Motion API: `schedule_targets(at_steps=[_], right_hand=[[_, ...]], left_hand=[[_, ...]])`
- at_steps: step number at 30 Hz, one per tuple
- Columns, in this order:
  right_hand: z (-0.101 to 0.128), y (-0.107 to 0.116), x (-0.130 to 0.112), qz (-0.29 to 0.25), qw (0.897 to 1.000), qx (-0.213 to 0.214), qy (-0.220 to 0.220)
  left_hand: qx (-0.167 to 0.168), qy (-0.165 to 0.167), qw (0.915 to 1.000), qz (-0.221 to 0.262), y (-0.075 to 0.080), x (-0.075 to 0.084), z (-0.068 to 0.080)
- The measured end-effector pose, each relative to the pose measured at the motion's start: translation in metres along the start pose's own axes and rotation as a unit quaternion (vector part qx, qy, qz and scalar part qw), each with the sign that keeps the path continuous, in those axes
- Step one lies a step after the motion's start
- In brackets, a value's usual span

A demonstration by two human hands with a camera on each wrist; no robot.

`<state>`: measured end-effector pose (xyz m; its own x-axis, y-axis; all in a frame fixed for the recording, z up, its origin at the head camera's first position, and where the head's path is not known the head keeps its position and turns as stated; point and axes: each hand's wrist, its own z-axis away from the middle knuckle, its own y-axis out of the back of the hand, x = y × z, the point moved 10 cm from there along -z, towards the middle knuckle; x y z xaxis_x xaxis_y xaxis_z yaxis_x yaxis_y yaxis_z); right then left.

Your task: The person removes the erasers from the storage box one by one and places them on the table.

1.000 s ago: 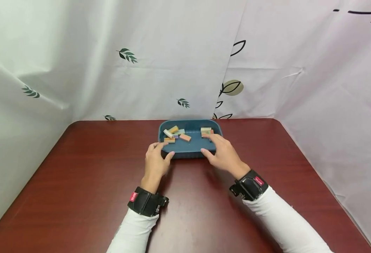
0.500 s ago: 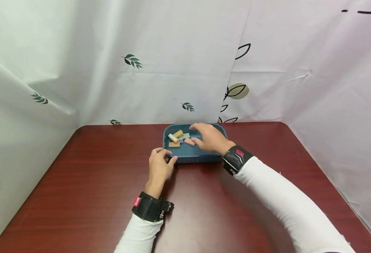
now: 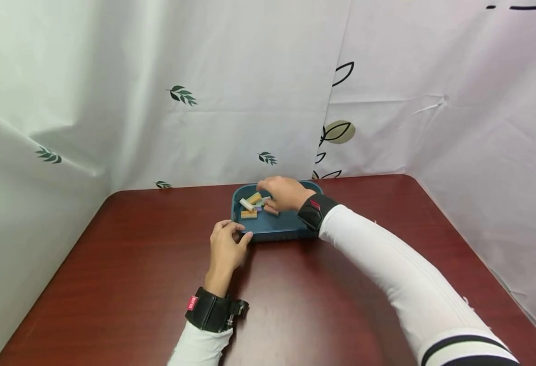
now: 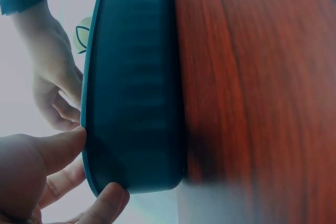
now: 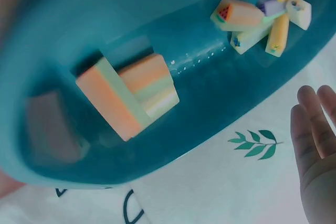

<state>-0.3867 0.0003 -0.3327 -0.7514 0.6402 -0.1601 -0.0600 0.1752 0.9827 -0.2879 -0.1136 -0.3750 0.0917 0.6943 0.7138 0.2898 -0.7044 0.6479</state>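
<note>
A dark blue tray (image 3: 274, 233) stands near the table's far edge. It holds several small pastel blocks (image 3: 249, 206), in a loose cluster (image 5: 262, 19) at its left, and a stacked orange and green pair (image 5: 126, 95) apart from them. My left hand (image 3: 235, 231) grips the tray's front left corner, thumb and fingers (image 4: 107, 200) curled on its outer wall (image 4: 136, 87). My right hand (image 3: 272, 193) reaches in over the cluster, its fingers (image 5: 315, 124) straight and holding nothing.
The dark red table (image 3: 158, 284) spreads wide in front of the tray and to both sides. White curtains printed with leaves (image 3: 181, 94) close in the back and sides. Black wrist straps (image 3: 213, 310) sit on both white sleeves.
My right hand has left the tray's front right edge and moved left across the tray to hover above the block cluster. My left hand has stayed on the front left corner.
</note>
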Motion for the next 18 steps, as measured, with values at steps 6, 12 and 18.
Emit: schedule_targets(at_steps=[6,12,18], right_hand=[[-0.021,-0.016,-0.003,0.011,0.999,-0.038,0.013],[-0.033,-0.027,-0.006,0.049,0.996,-0.074,0.027],[-0.046,-0.032,-0.013,0.066,0.994,-0.083,0.041]], left_hand=[[0.009,-0.001,0.9999,-0.006,0.002,-0.002,0.001],[0.005,-0.003,1.0,-0.002,0.0,0.002,0.0],[0.014,-0.005,0.9999,-0.002,0.001,0.0,-0.001]])
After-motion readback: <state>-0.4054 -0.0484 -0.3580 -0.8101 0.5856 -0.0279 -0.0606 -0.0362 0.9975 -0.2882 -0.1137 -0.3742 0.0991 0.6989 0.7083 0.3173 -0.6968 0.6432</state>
